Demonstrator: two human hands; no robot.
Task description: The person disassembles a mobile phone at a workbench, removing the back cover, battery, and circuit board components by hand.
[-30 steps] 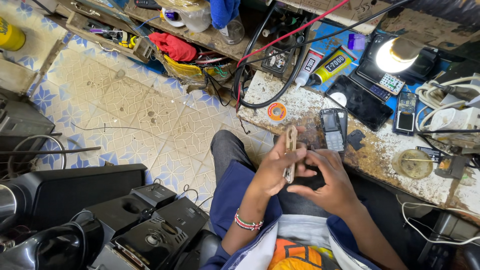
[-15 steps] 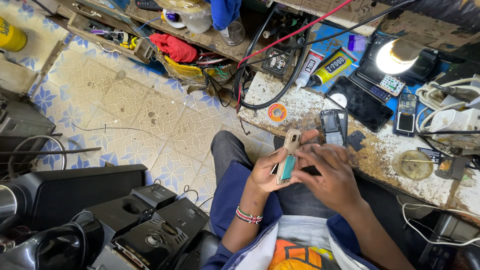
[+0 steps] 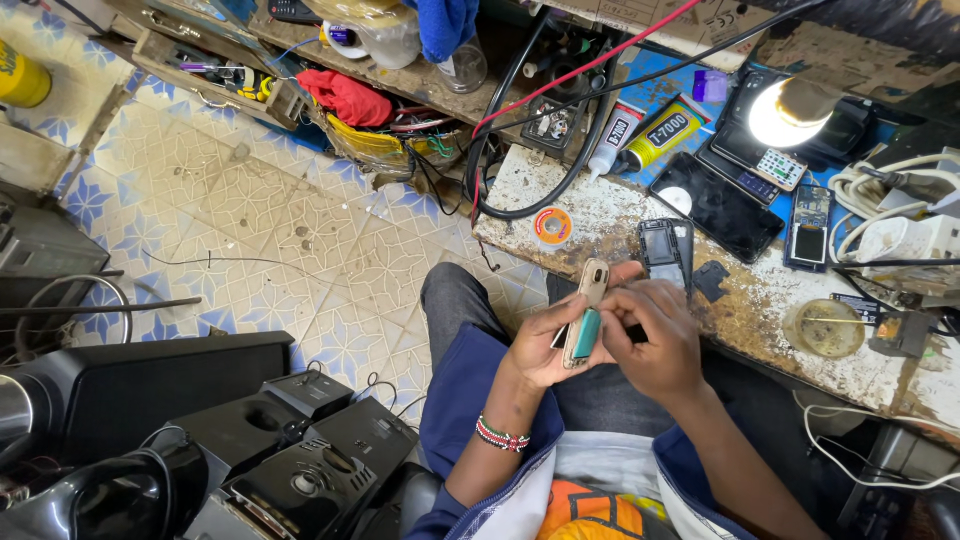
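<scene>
My left hand (image 3: 540,345) grips a slim beige phone shell (image 3: 592,290), held upright above my lap. A teal part (image 3: 586,333) lies against the shell's lower half. My right hand (image 3: 655,335) presses on the shell's side from the right, fingertips touching the teal part. A beaded bracelet (image 3: 500,436) circles my left wrist. Just beyond my hands, an opened black phone body (image 3: 667,250) lies on the worn bench (image 3: 590,210).
A lit lamp (image 3: 785,110), glue tubes (image 3: 660,130), a solder spool (image 3: 552,225), a black tablet (image 3: 718,205), small phones and white cables crowd the bench. Black and red cables loop at its left end. Black speakers (image 3: 300,460) stand lower left on the tiled floor.
The shell has turned in my left hand so the teal part now shows. My right hand has closed in on its side.
</scene>
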